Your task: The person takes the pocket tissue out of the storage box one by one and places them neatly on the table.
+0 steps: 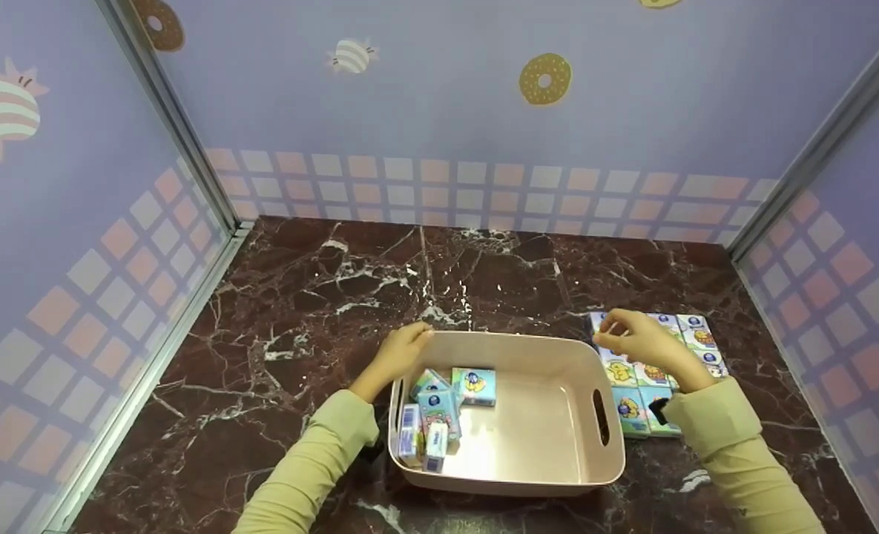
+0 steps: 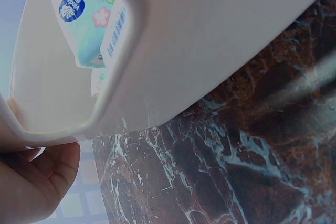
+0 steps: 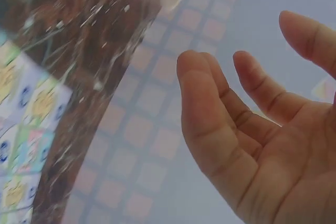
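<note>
A pale pink plastic basket (image 1: 535,437) stands on the dark marble surface, with a handle slot in each end. My left hand (image 1: 398,352) grips its rim at the far left corner; in the left wrist view the fingers (image 2: 60,169) bend outside the wall beneath the slot. Several small tissue packs (image 1: 439,411) lie jumbled in the basket's left part. To the right of the basket, other tissue packs (image 1: 632,411) with cartoon prints lie in rows. Over these rows hovers my right hand (image 1: 643,343), its fingers loosely bent and nothing between them in the right wrist view.
Purple panels with a pink and white checked border enclose the marble surface (image 1: 298,297) at the back and both sides. A metal rail (image 1: 150,378) runs along the left edge. The basket's right end stands close to the rows of packs.
</note>
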Demonstrator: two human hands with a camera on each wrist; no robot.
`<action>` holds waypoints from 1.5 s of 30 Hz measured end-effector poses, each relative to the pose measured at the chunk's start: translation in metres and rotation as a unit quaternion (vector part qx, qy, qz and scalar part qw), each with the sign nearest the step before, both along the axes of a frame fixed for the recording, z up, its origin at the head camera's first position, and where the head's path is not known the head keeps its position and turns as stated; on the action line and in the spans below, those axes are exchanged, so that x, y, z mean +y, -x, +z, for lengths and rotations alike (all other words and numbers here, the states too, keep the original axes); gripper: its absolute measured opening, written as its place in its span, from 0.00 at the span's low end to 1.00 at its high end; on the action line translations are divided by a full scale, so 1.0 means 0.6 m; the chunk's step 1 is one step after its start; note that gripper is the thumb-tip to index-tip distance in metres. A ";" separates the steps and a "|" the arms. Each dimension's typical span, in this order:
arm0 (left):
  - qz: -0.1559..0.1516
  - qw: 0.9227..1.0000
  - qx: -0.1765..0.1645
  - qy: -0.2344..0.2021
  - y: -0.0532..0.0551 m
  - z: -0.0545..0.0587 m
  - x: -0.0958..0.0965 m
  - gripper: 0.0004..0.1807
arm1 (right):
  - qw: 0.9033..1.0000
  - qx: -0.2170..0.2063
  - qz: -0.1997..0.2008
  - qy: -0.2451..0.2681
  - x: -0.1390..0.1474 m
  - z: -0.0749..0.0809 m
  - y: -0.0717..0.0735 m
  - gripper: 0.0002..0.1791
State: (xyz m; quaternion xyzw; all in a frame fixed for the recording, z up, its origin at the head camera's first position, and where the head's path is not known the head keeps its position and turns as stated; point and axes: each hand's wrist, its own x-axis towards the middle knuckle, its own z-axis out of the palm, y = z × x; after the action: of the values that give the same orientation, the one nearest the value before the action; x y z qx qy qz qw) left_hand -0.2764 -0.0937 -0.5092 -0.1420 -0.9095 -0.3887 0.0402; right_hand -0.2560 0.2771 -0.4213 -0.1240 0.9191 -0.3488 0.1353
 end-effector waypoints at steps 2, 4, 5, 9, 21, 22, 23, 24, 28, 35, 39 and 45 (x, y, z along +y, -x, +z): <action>0.000 1.000 0.003 0.000 0.000 0.000 0.000 0.12 | 1.000 0.001 0.018 0.002 -0.017 0.005 -0.001 0.16; 0.001 1.000 0.003 0.000 0.000 0.001 0.000 0.12 | 0.999 0.009 0.041 0.004 -0.034 0.010 -0.002 0.15; 0.000 1.000 0.002 -0.001 0.000 0.001 0.000 0.12 | 0.998 0.012 0.054 0.007 -0.043 0.011 -0.002 0.15; -0.001 1.000 0.002 -0.002 0.001 0.003 -0.001 0.12 | 0.994 0.027 0.107 0.011 -0.080 0.013 -0.003 0.16; 0.006 1.000 -0.011 0.010 0.005 -0.003 0.000 0.11 | 0.967 -0.150 0.182 0.093 -0.179 -0.004 -0.010 0.31; 0.006 1.000 -0.009 0.008 0.005 -0.003 0.000 0.11 | 0.963 -0.169 0.183 0.105 -0.185 -0.007 -0.010 0.31; 0.006 1.000 -0.007 0.008 0.005 -0.003 0.000 0.11 | 0.957 -0.190 0.182 0.120 -0.190 -0.011 -0.010 0.31; 0.005 1.000 -0.005 0.008 0.005 -0.003 0.001 0.11 | 0.951 -0.210 0.182 0.135 -0.195 -0.015 -0.009 0.31; 0.005 1.000 0.000 0.011 0.004 -0.003 0.001 0.11 | 0.927 -0.278 0.162 0.194 -0.212 -0.037 -0.006 0.32; 0.002 1.000 0.003 0.007 0.001 -0.001 0.000 0.10 | 0.906 -0.341 0.115 0.223 -0.241 -0.077 -0.004 0.33; 0.000 1.000 -0.003 0.006 0.000 0.000 0.000 0.11 | 0.910 -0.341 0.102 0.211 -0.260 -0.095 -0.006 0.32; 0.004 1.000 -0.019 0.007 0.000 0.003 0.000 0.11 | 0.921 -0.329 0.084 0.190 -0.285 -0.114 -0.011 0.30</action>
State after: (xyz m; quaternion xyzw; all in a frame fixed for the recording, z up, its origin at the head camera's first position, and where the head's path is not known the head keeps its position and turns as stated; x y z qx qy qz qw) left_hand -0.2767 -0.0937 -0.5075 -0.1317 -0.9134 -0.3845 0.0233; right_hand -0.2497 0.1064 -0.4896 -0.1021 0.7254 -0.5257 0.4325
